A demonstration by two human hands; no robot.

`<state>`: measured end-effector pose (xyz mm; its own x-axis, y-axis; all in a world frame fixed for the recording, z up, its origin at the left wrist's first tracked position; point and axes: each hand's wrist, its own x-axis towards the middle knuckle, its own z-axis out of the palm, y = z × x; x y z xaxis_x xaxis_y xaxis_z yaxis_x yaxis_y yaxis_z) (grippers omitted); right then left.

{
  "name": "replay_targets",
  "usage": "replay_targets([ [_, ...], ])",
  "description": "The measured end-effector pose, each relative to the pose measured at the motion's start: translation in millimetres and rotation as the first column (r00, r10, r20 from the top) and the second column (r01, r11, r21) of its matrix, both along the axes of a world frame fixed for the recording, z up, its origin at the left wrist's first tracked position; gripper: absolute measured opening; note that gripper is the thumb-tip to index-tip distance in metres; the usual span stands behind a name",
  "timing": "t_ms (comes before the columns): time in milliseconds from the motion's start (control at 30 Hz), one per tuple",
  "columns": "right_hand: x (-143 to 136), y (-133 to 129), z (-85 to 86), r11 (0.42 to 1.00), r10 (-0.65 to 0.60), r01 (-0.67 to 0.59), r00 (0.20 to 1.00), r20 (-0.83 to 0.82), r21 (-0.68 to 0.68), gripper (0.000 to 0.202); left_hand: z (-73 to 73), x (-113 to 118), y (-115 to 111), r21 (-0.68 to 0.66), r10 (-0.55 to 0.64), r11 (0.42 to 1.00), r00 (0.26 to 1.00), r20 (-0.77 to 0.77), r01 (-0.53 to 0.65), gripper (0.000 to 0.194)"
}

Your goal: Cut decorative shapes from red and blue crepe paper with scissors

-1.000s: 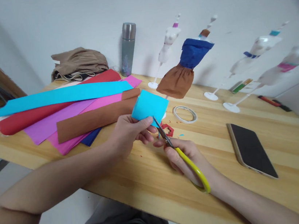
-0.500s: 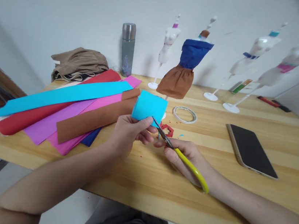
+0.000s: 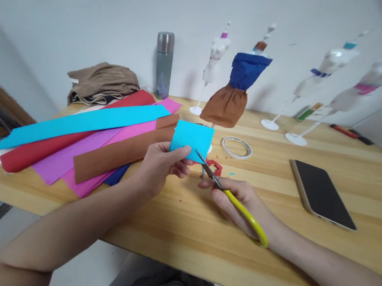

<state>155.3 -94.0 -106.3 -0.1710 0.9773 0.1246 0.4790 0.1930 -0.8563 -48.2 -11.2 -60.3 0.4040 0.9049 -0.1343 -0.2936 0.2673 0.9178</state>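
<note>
Right between my two hands is the square of blue paper (image 3: pixel 195 135), held up above the table (image 3: pixel 189 237), one corner pointing down toward me. My left hand (image 3: pixel 161 165) has its lower left edge: the thumb lies flat on top, the other fingers are curled underneath, clamped together on the paper. Just beside that thumb tip, the scissors (image 3: pixel 214 177) meet the paper near its lower corner, one dark blade lying across its face; how wide the blades stand apart I can't tell. My right hand (image 3: pixel 242 197) is closed around their yellow handle, thumb on the near side and forefinger reaching forward under the pivot.

Beyond my right fingertips, a cut piece of red paper (image 3: pixel 217 167) lies on the wood with small scraps around it, and the roll of tape (image 3: pixel 246 155) rests flat a little farther off. Well to the right of those fingers is the phone (image 3: pixel 324 193), screen up and dark. Left of my left fingers, the long brown strip (image 3: pixel 115 156) lies among red, purple and pink ones, with the long blue strip (image 3: pixel 86 122) on top. Past both hands stands the dress form (image 3: pixel 250 69) in a blue top and brown skirt.
</note>
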Motion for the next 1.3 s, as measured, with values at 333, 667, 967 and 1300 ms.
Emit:
replay_targets([
  [333, -4, -1, 19.1, 1.0, 0.015, -0.014, 1.0, 0.013, -0.025, 0.043, 2.6, 0, -3, 0.034, -0.036, 0.999, 0.999, -0.023, 0.037, 0.035],
  [667, -7, 0, 22.0, 1.0, 0.028, -0.028, 0.999, 0.028, -0.007, 0.041, 3.6, 2, -5, -0.001, -0.099, 0.995, 0.991, -0.093, 0.1, 0.027],
  [967, -6, -1, 18.4, 0.999, 0.015, -0.014, 0.999, 0.032, -0.041, 0.041, 2.6, 2, -5, -0.011, -0.099, 0.995, 0.992, -0.079, 0.098, 0.028],
  [1300, -6, -1, 18.0, 0.999, 0.031, -0.03, 0.997, 0.074, -0.011, 0.039, 3.3, -1, 0, 0.068, -0.029, 0.997, 0.998, -0.053, 0.033, 0.036],
])
